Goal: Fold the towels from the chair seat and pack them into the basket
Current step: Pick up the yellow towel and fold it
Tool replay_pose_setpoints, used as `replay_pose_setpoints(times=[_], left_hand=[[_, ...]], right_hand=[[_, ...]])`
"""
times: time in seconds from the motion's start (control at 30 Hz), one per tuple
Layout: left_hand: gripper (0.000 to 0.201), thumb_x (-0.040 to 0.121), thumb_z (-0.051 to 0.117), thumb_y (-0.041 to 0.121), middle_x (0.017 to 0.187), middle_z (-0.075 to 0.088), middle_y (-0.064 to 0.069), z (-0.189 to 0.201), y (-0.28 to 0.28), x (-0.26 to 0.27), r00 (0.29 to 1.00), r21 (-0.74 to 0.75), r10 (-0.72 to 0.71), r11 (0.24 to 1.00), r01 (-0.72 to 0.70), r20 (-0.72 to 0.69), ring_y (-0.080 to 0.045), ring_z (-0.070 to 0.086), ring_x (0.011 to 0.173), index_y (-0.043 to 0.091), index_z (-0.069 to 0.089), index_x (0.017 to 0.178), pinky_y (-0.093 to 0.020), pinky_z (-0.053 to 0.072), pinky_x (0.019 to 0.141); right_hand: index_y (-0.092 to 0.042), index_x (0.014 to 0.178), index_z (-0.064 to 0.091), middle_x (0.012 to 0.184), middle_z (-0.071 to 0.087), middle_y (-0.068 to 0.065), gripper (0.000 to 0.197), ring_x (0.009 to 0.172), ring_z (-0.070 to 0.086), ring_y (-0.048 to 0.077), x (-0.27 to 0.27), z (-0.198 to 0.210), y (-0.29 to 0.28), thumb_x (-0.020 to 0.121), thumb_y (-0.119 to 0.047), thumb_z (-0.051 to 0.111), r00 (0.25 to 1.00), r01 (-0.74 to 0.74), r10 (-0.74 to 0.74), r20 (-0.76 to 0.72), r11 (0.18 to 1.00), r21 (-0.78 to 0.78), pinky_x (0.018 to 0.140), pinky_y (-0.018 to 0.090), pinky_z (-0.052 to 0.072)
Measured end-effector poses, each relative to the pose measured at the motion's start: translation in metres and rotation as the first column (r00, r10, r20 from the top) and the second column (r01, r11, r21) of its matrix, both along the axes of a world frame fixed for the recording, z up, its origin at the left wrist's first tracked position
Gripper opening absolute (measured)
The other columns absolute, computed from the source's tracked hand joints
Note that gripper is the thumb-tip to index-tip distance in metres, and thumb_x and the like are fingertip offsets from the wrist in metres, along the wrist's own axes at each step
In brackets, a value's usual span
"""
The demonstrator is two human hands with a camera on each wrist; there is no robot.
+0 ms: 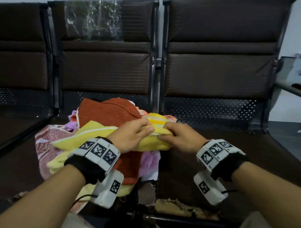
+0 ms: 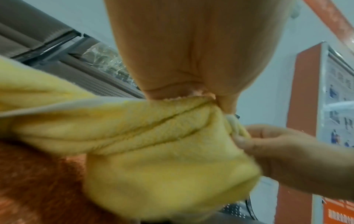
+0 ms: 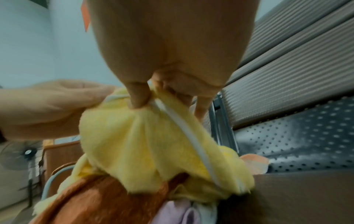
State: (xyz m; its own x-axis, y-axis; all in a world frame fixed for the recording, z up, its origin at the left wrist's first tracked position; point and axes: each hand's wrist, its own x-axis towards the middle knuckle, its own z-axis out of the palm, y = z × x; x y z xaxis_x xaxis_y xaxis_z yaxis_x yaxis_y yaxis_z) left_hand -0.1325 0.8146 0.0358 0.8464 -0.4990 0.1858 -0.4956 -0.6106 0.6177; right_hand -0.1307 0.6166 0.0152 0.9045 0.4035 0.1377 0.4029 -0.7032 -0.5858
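Yellow towel (image 1: 99, 132) pinched by left hand (image 1: 129, 135) and right hand (image 1: 180, 136); no legible writing.

Take the towel pile (image 1: 100, 138) as your landmark. To its right, the brown seat of the bench (image 1: 225, 154) lies bare, and you can pass a grip there freely. To its left the neighbouring seat is also bare. Behind the pile, the backrest (image 1: 107, 68) and its dark metal post (image 1: 153, 76) block any reach further back. Both hands, the left hand (image 1: 129, 136) and right hand (image 1: 178, 137), crowd the pile's right top edge, touching a yellow towel (image 1: 149, 144).
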Motion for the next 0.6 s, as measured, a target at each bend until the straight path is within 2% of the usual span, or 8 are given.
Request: replay_pose_setpoints(times=[0.07,0.17,0.27,0.37,0.43,0.5,0.57,0.6], left_hand=[[0.008,0.094,0.054,0.029,0.084,0.057,0.006,0.002,-0.006,-0.002,0.999,0.042,-0.021,0.999,0.019,0.045,-0.008,0.052,0.076,0.021,0.055,0.093,-0.025,0.038,0.070],[0.012,0.092,0.056,0.025,0.092,0.061,0.001,0.002,-0.016,-0.002,0.991,0.087,-0.035,0.996,0.024,0.131,-0.016,0.057,0.085,0.016,0.056,0.100,-0.025,0.038,0.071],[0.016,0.090,0.055,0.020,0.092,0.064,-0.006,0.000,-0.024,0.001,0.980,0.127,-0.012,0.992,-0.014,0.201,-0.024,0.060,0.086,0.016,0.056,0.106,-0.031,0.044,0.073],[0.029,0.086,0.051,0.019,0.098,0.062,-0.011,0.000,-0.027,0.005,0.981,0.279,0.021,0.957,-0.075,0.191,-0.031,0.060,0.090,0.015,0.051,0.114,-0.042,0.048,0.079],[0.029,0.086,0.049,0.020,0.102,0.061,-0.013,0.000,-0.028,0.008,0.983,0.343,0.050,0.933,-0.110,0.178,-0.033,0.060,0.093,0.011,0.050,0.114,-0.043,0.048,0.082],[0.018,0.091,0.049,0.020,0.094,0.062,-0.015,0.000,-0.036,0.007,0.982,0.303,0.038,0.948,-0.094,0.187,-0.033,0.060,0.089,0.005,0.054,0.099,-0.037,0.046,0.078],[0.022,0.095,0.050,0.023,0.085,0.062,-0.014,0.002,-0.048,0.005,0.988,0.158,-0.012,0.987,-0.013,0.157,-0.028,0.059,0.082,0.004,0.056,0.087,-0.032,0.042,0.072],[0.024,0.095,0.050,0.024,0.086,0.063,-0.013,0.004,-0.057,0.004,0.992,0.052,-0.045,0.998,0.039,0.115,-0.026,0.059,0.082,0.003,0.058,0.088,-0.032,0.043,0.074]], right_hand=[[-0.028,0.075,0.052,0.071,0.053,-0.013,0.018,0.069,0.049,0.000,-0.008,0.009,-0.019,0.088,-0.027,0.064,0.992,0.085,-0.095,0.085,0.989,0.117,0.060,0.018,0.034],[-0.028,0.077,0.059,0.074,0.060,-0.012,0.011,0.071,0.054,-0.003,-0.018,0.023,-0.044,0.083,-0.025,0.069,0.946,0.155,-0.227,0.231,0.944,0.290,0.063,0.012,0.039],[-0.024,0.083,0.063,0.077,0.063,-0.009,0.009,0.072,0.056,0.002,-0.027,0.033,-0.067,0.082,-0.022,0.071,0.889,0.167,-0.284,0.360,0.932,0.323,0.066,0.010,0.041],[-0.022,0.084,0.066,0.075,0.063,-0.010,0.008,0.070,0.055,0.001,-0.033,0.040,-0.090,0.082,-0.018,0.072,0.793,0.217,-0.396,0.464,0.894,0.392,0.066,0.007,0.041],[-0.022,0.084,0.067,0.074,0.063,-0.012,0.006,0.068,0.056,-0.003,-0.033,0.043,-0.105,0.082,-0.020,0.072,0.732,0.272,-0.511,0.451,0.826,0.494,0.065,0.006,0.040],[-0.023,0.084,0.067,0.075,0.064,-0.012,0.005,0.068,0.056,-0.005,-0.032,0.039,-0.114,0.083,-0.024,0.071,0.714,0.345,-0.592,0.374,0.762,0.547,0.066,0.007,0.041],[-0.021,0.085,0.067,0.077,0.065,-0.008,0.005,0.072,0.058,0.002,-0.029,0.029,-0.116,0.085,-0.026,0.069,0.727,0.421,-0.618,0.300,0.746,0.516,0.068,0.015,0.043],[-0.020,0.086,0.067,0.078,0.066,-0.007,0.007,0.074,0.059,0.006,-0.027,0.024,-0.115,0.086,-0.027,0.067,0.737,0.446,-0.616,0.277,0.752,0.485,0.070,0.018,0.043]])
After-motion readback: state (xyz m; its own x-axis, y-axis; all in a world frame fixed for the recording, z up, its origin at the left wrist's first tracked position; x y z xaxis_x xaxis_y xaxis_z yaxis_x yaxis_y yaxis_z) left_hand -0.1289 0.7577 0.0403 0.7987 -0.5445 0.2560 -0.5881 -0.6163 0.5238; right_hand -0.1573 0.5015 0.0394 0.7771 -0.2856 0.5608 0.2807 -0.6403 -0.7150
